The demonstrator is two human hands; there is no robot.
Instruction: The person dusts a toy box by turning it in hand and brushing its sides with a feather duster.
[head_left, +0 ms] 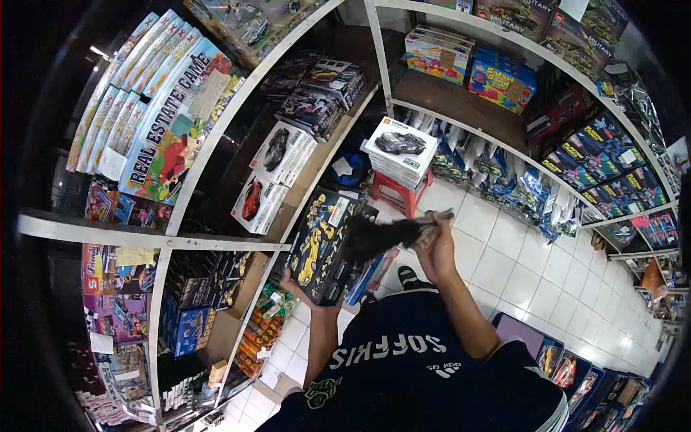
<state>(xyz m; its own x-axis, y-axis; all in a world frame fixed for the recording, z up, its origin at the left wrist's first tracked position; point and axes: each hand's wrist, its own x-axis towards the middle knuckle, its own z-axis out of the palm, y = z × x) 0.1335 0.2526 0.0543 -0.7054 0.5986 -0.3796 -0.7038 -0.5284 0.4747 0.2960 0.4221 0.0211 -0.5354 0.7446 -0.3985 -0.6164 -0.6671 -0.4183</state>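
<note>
My left hand (304,294) grips the lower edge of a black toy box (311,243) printed with a yellow vehicle and robot figures. The box is held tilted in front of the shelves. In my right hand (437,252) the fingers are closed around the handle end of a black, fluffy duster (378,239). The duster's dark fibres point left and overlap the box's right side, so I cannot tell whether they touch it. Beneath the box, part of a blue box (368,277) shows.
White supercar boxes (403,144) are stacked on a red stool (403,189). Metal shelving (209,241) with boxed toys stands close on the left. Bagged items (497,169) hang along the far shelf. White floor tiles (497,266) extend right, beside low boxes (565,367).
</note>
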